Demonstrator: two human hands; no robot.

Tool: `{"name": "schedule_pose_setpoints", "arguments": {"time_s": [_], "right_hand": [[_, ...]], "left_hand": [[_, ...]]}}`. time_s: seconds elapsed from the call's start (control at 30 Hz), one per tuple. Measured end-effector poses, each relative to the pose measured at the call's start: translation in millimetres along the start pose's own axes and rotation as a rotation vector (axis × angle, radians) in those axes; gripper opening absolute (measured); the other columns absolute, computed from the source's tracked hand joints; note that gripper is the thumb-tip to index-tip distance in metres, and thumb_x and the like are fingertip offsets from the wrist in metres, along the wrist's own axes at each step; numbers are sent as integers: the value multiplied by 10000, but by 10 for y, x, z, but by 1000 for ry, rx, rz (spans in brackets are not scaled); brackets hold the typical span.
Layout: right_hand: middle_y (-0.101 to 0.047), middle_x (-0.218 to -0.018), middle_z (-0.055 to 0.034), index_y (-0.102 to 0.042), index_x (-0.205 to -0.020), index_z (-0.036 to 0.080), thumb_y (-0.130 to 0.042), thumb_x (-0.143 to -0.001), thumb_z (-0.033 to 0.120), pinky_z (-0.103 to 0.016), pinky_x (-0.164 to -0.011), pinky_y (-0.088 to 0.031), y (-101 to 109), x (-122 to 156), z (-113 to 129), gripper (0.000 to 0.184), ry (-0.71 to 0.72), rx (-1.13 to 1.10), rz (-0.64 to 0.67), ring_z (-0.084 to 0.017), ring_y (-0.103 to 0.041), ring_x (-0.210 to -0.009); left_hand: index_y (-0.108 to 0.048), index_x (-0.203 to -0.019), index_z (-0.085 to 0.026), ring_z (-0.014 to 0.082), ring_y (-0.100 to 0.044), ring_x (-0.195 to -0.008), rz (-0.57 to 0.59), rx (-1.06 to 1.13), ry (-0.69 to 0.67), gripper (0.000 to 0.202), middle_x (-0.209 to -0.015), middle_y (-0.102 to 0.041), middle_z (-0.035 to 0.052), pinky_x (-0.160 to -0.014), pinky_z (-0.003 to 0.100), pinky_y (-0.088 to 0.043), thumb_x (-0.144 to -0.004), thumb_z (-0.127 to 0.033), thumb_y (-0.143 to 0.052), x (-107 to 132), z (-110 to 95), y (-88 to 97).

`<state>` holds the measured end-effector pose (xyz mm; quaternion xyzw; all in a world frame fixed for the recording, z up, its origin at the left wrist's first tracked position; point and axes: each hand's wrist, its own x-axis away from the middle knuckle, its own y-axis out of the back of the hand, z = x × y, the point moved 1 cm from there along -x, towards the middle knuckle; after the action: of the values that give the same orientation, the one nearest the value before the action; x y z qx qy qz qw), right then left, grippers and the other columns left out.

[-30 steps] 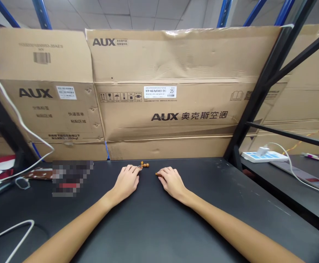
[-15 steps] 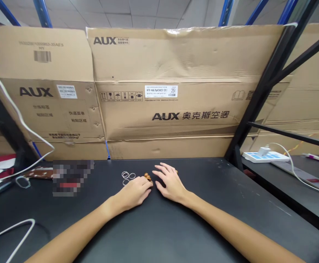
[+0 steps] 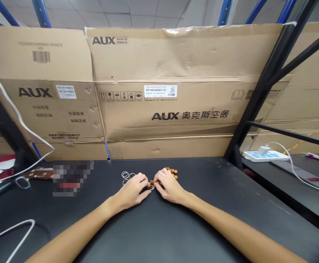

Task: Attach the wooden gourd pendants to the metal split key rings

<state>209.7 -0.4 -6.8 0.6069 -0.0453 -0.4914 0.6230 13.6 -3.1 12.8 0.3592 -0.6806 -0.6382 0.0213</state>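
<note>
My left hand (image 3: 136,188) is closed, with thumb and fingertips on a small metal ring (image 3: 151,186) that stands at the table's middle. Close beside it, my right hand (image 3: 170,186) is closed too, its fingertips pinching a small brown piece against the ring; whether the piece passes through the ring I cannot tell. Shiny golden-brown round beads (image 3: 173,171) show behind the right hand, partly hidden by it. Several loose metal rings (image 3: 125,175) lie on the table behind my left hand.
The black table (image 3: 126,233) meets a tall cardboard box (image 3: 176,54) at the back. At left lie a white cable (image 3: 22,239), glasses (image 3: 23,182) and a dark pouch. A power strip (image 3: 263,157) and a phone-like slab (image 3: 304,174) lie at right, past a black metal post (image 3: 237,157).
My right hand has closed from spread fingers and come against the left at the ring. The ring now shows between my hands, and more beads show behind the right hand.
</note>
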Motion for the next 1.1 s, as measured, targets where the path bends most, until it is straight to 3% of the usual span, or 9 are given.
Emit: {"name": "schedule_pose_setpoints", "arguments": {"time_s": [0.2,0.4,0.63,0.8,0.93,1.1], "right_hand": [[-562,-794,-31,-521,-817,197,-494,-865,139,-325,-725,-387,-58,15,43,80,-34,-70,-7,-187,-465,-793],[-569,-777,-25,-532,-809,203,-501,-867,156,-325,-717,-392,-67,15,65,80,-85,-106,-27,-188,-479,-787],[-586,-757,-30,-542,-761,196,-529,-857,161,-330,-738,-403,-65,6,24,104,-208,-68,-55,-190,-505,-779],[-623,-817,-35,-579,-857,197,-516,-880,162,-326,-749,-403,-56,6,16,76,-122,-66,-39,-188,-516,-795],[-631,-893,-40,-576,-1041,210,-453,-911,141,-320,-784,-422,-47,6,4,191,3,-151,-9,-177,-535,-818],[-615,-821,-41,-609,-943,198,-466,-908,170,-304,-730,-443,-49,11,6,150,24,-176,-11,-169,-547,-759]], "left_hand": [[-594,-823,-173,188,-515,-843,-73,-72,17,123,-939,-546,58,-786,339,-452,-876,-281,-567,-1,-16,-76],[-604,-843,-175,198,-518,-893,-87,-82,12,129,-997,-538,73,-807,342,-463,-902,-173,-489,-2,-13,-122],[-586,-854,-189,165,-521,-950,-39,148,78,123,-1037,-508,50,-889,296,-441,-908,-152,-482,-1,59,-104],[-592,-820,-189,171,-528,-961,-35,258,122,143,-1008,-537,43,-909,307,-427,-909,-199,-480,-22,109,-73],[-599,-794,-179,165,-555,-877,-40,346,170,211,-926,-585,41,-847,298,-439,-924,-238,-443,-48,117,-42],[-613,-817,-173,160,-581,-758,-18,415,317,216,-796,-645,19,-744,271,-438,-914,-271,-447,-62,125,-27]]}}
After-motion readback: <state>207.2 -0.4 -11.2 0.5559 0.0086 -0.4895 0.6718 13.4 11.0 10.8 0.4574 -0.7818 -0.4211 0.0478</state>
